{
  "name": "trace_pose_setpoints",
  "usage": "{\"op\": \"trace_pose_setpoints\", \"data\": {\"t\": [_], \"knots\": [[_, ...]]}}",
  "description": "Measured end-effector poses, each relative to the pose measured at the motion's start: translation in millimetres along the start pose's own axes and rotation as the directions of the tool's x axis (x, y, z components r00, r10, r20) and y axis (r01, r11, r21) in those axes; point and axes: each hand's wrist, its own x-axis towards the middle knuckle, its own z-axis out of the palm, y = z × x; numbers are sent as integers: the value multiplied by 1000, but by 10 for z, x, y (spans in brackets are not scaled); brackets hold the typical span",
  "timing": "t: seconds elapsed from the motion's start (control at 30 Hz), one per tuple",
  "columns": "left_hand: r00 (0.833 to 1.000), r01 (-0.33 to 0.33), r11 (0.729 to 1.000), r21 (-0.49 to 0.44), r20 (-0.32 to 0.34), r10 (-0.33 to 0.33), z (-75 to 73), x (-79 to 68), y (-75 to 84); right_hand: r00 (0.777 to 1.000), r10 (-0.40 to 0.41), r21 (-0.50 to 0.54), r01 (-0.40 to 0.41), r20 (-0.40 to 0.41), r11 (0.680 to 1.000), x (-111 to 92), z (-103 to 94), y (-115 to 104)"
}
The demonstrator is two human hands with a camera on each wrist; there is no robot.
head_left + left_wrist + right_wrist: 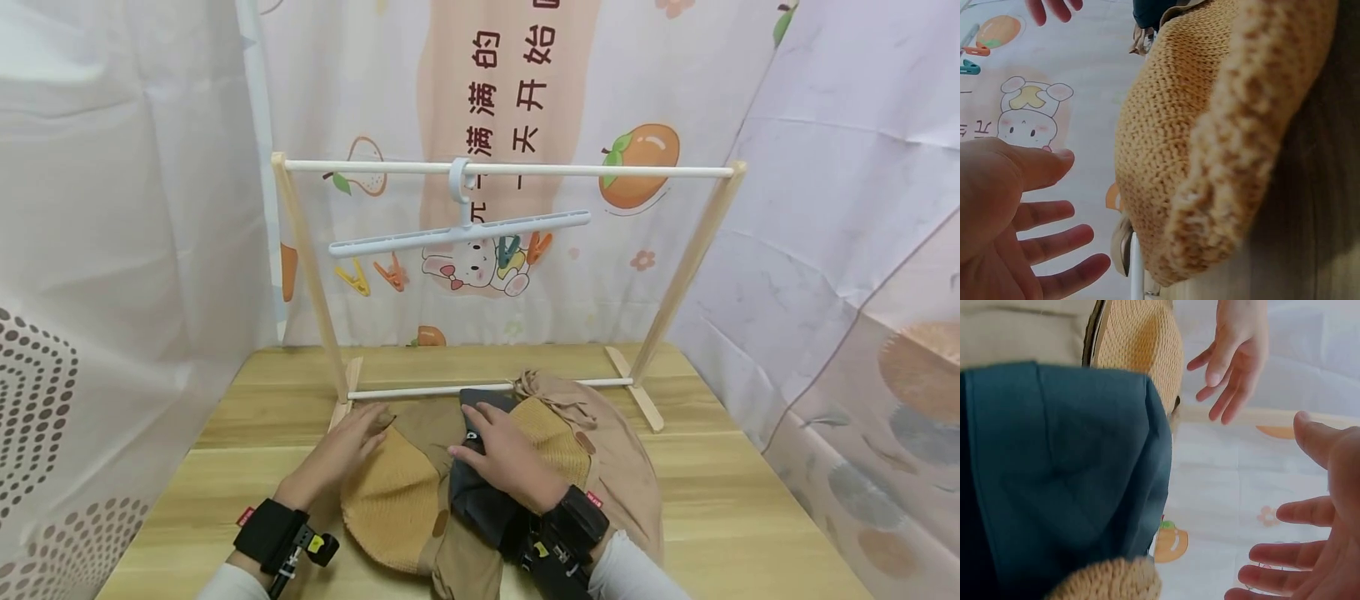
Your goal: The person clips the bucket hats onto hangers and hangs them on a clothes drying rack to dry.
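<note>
Two bare hands are above a soft pile on the desk (727, 517), and neither one holds anything. The left hand (348, 437) is at the far left edge of a yellow woven piece (393, 508), with its fingers apart and nearly straight; in the left wrist view a gap shows between these fingers and the weave. The right hand (498, 450) is over a dark cloth piece (474, 492), also with the fingers spread wide, and in the right wrist view they are apart from the cloth. This dark piece lies in the middle of the pile, between the left yellow piece and a second woven yellow part (551, 437), which has beige cloth (630, 475) around its right side. Each yellow part has a small brown patch near its edge. The pile is at the front of a wooden rack, and from the head view it hides some part of the lower white rod (427, 391). From the upper rod (660, 172) hangs a pale blue hanger (532, 223), tilted, with its right end higher. Four coloured clips (392, 273) are seen just below its bar, before a printed curtain (697, 275).
</note>
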Motion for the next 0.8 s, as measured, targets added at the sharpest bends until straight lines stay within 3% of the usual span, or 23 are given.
{"op": "trace_pose_setpoints", "data": {"t": [0.4, 0.8], "knots": [[997, -72, 997, 18, -12, 72, 39, -94, -74, 999, 2, 13, -3, 41, 1000, 35, 85, -125], [998, -28, 999, -16, 49, 28, 103, -199, -149, 995, -39, 8, 38, 94, 999, 108, 296, -330]]}}
